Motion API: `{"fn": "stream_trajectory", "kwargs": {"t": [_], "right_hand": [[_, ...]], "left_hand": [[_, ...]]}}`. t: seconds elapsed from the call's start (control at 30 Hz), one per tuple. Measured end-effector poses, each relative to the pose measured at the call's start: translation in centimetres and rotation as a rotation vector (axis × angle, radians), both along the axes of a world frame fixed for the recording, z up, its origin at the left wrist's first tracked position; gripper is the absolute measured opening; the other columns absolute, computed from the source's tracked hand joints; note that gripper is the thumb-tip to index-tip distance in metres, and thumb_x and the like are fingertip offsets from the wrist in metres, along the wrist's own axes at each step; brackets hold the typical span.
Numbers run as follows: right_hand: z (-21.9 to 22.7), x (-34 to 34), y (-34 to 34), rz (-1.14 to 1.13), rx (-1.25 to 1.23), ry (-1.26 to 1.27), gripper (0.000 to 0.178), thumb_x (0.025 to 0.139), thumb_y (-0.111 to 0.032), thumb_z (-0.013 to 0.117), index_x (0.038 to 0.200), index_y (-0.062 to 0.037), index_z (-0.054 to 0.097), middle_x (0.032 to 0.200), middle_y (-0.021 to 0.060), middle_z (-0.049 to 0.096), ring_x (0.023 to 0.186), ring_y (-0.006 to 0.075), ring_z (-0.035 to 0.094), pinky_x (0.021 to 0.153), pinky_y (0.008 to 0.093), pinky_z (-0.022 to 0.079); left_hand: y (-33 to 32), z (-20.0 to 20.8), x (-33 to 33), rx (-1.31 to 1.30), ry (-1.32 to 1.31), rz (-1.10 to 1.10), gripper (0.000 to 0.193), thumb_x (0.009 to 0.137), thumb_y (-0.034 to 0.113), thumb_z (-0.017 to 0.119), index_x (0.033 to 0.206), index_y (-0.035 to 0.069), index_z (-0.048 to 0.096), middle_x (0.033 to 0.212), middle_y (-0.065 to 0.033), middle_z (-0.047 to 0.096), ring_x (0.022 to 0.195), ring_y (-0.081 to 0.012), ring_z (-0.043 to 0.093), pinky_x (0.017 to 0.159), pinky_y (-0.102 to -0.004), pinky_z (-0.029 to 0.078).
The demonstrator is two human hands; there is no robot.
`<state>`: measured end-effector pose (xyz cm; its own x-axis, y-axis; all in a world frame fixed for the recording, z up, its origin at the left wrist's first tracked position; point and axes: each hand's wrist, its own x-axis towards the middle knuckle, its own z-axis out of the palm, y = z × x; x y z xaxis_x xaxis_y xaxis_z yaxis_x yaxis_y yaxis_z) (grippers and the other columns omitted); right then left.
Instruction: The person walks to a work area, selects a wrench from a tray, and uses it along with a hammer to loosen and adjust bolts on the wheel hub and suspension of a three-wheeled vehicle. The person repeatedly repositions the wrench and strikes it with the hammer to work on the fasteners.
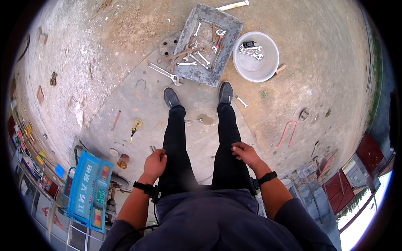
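Observation:
My left hand [155, 163] is closed beside my left thigh; a small grey metal piece [153, 148] shows just past its fingers, and whether it is held or lies on the ground I cannot tell. My right hand [246, 153], its fingers curled together, is against my right trouser leg [228, 138]; anything inside it is hidden. Beyond my shoes lies a grey rectangular tray [185, 44] of rusty and shiny wrenches. A large adjustable wrench [165, 74] leans at its near left corner. To the right, a white bucket [251, 75] holds several wrenches and a black object [249, 44].
One open-end wrench [241, 101] lies below the bucket, another [193, 121] between my legs by a damp spot. Left are a yellow-and-black tool [133, 132], a rusty can [123, 161] and a blue truck [86, 184]. A bent red rod [286, 133] lies right.

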<state>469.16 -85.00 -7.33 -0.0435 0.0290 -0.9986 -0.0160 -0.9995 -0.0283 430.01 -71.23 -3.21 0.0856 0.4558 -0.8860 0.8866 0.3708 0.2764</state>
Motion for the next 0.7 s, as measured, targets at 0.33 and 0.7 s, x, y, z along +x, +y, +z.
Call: {"fn": "stream_trajectory", "kwargs": {"t": [0.33,0.7], "right_hand": [[0.9,0.1,1.9,0.013,0.025,-0.015,0.042,0.096,-0.027,0.061,0.131,-0.0041,0.057,0.115,0.0068,0.066,0.099,0.0162,0.065,0.082,0.0293,0.051],[-4.1,1.5,8.0,0.622,0.390,-0.119,0.040,0.091,-0.031,0.062,0.122,-0.0061,0.063,0.128,0.0151,0.061,0.103,0.0296,0.066,0.090,0.0377,0.053]], "left_hand": [[0.6,0.4,-0.8,0.008,0.004,0.039,0.028,0.092,0.021,0.059,0.113,0.003,0.064,0.101,-0.0179,0.071,0.094,-0.0336,0.068,0.084,-0.0410,0.054],[-1.0,-2.8,-4.5,0.014,0.032,0.110,0.027,0.091,0.019,0.059,0.112,0.003,0.063,0.100,-0.0196,0.070,0.093,-0.0351,0.068,0.082,-0.0414,0.054]]}}
